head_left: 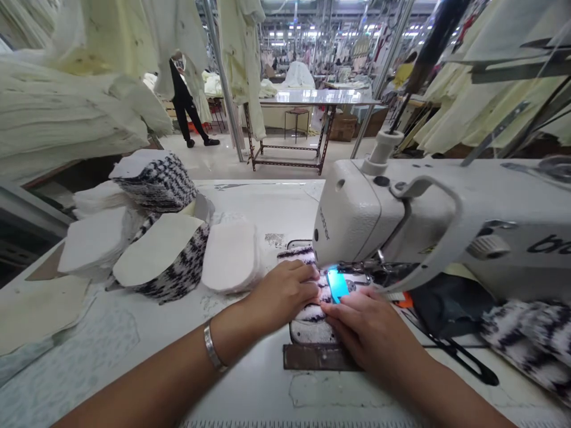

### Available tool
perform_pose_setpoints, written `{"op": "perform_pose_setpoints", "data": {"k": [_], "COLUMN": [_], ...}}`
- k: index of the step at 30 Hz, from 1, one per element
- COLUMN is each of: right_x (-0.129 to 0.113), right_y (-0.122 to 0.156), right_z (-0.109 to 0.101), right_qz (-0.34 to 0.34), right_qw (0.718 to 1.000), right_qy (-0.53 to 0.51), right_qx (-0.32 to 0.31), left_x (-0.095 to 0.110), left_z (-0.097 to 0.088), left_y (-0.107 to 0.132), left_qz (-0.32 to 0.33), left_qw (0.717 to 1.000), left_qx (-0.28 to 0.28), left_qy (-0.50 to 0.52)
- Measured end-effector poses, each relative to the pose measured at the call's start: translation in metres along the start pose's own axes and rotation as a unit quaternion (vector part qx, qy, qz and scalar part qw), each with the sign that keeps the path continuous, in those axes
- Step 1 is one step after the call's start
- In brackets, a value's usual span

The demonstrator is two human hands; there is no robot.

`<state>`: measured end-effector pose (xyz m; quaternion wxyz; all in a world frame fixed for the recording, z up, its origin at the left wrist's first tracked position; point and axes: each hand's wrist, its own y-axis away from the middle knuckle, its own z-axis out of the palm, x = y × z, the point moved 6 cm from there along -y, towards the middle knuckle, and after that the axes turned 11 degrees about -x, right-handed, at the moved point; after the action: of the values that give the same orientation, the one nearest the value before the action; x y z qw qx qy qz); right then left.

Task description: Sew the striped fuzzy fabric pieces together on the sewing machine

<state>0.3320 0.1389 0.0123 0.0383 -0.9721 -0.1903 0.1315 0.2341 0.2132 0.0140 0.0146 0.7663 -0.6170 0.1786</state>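
Striped fleece [312,314] under our hands

On our table [254,368], a sewing machine [352,208] stands toward the right edge, stacked cut pieces [160,249] toward the left. Our left hand [283,291] and right hand [375,321] touch the fleece on the machine's plate [307,335]; whether either pinches it, we cannot tell.

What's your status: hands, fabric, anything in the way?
Left hand resting on fuzzy striped fabric. Right hand at its edge. Fabric partly hidden by left hand and sewing machine. Black tool off to the right, apart from fabric.
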Motion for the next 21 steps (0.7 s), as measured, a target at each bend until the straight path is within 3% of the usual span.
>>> {"op": "perform_pose_setpoints", "data": {"k": [8,16,21], "right_x": [0.008,0.005,0.008], "right_y": [-0.001,0.008,0.01], "right_z": [0.009,-0.005,-0.008], "right_qz": [0.032,-0.015,-0.012], "right_qw": [0.999,0.994,0.994], "right_qy": [0.02,0.017,0.007], "right_qx": [-0.023,0.108,0.112], "left_x": [-0.005,-0.002,0.0], "left_z": [0.006,0.005,0.007], "left_y": [-0.002,-0.007,-0.01], "left_qz": [-0.059,-0.167,-0.218], "left_qw": [0.998,0.975,0.96], "left_qx": [0.005,-0.007,-0.03], "left_qy": [-0.037,-0.148,-0.171]}}
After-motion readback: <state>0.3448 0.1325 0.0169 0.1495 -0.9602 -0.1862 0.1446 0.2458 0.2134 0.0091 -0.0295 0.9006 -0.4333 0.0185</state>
